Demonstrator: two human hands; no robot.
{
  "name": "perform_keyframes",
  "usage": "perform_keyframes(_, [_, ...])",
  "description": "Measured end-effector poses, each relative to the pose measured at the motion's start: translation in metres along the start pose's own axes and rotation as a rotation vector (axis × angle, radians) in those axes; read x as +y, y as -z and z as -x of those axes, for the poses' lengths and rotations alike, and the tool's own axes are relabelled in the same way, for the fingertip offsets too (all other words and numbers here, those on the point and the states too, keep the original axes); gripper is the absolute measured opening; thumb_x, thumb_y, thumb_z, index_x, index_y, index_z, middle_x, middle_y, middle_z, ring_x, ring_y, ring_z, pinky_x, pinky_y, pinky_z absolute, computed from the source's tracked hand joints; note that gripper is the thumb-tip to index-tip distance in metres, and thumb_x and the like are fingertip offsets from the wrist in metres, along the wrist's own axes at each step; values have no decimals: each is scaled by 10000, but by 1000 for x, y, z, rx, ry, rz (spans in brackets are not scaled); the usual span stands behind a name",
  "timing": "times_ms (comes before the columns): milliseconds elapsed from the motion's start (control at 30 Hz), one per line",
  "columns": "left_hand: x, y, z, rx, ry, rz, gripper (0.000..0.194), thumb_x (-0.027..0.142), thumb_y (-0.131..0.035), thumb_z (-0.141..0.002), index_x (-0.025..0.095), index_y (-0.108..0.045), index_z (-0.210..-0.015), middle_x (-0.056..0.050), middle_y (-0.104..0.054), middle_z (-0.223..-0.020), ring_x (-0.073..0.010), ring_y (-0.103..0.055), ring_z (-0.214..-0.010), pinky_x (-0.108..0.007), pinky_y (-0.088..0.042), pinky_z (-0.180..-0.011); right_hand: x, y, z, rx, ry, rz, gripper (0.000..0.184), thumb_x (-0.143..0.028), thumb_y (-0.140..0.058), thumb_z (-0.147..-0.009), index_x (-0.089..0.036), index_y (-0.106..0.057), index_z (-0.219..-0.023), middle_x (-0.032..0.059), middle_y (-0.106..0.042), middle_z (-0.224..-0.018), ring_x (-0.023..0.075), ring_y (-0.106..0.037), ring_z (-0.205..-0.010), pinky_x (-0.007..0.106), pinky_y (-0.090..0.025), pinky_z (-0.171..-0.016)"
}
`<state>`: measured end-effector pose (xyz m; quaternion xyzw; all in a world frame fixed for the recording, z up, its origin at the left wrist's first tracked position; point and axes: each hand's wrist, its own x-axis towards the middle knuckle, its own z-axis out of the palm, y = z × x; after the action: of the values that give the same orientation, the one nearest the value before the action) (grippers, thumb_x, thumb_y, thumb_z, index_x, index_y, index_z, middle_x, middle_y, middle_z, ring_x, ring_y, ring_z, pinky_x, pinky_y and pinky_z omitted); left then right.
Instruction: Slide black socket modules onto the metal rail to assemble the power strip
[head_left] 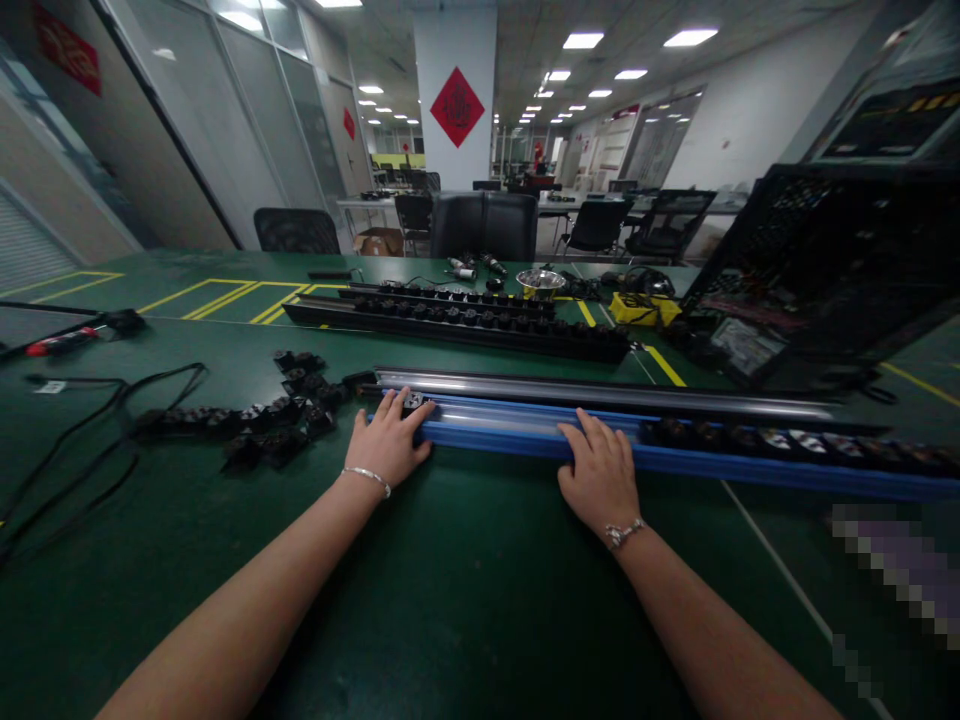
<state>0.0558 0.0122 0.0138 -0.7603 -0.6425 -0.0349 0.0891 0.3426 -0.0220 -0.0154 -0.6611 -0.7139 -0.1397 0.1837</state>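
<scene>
A long blue channel rail [495,436] lies across the green table in front of me. At its left end, my left hand [390,440] has its fingers curled round a small black block [417,400] seated in the channel; the fingers partly hide it. My right hand [602,468] grips the rail near its middle, fingers bent over the top and thumb on the near side. A row of black blocks [720,437] fills the rail's right part. Between my hands the channel's shiny inner strip shows.
Behind the blue rail lies a dark rail [600,392]; farther back is a black rail [450,326] with rows of black blocks. Loose black blocks [262,420] and cables [82,450] are on the left. A black open-fronted case [817,260] stands at right, near a yellow item [641,309].
</scene>
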Motion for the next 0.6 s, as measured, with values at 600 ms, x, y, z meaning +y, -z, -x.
perform_keyframes(600, [-48,-6,3,16,91,12,616,646,-370,-822,354,-392,-1364,-68,-308,-1500,-289,-227,-1390,-491,-316,-1036,1,-1,0,17,14,-2,451,-176,-460,-743,-176,-565,-1182,106,-465,-1372,250,-398,-1240,465,-259,-1066])
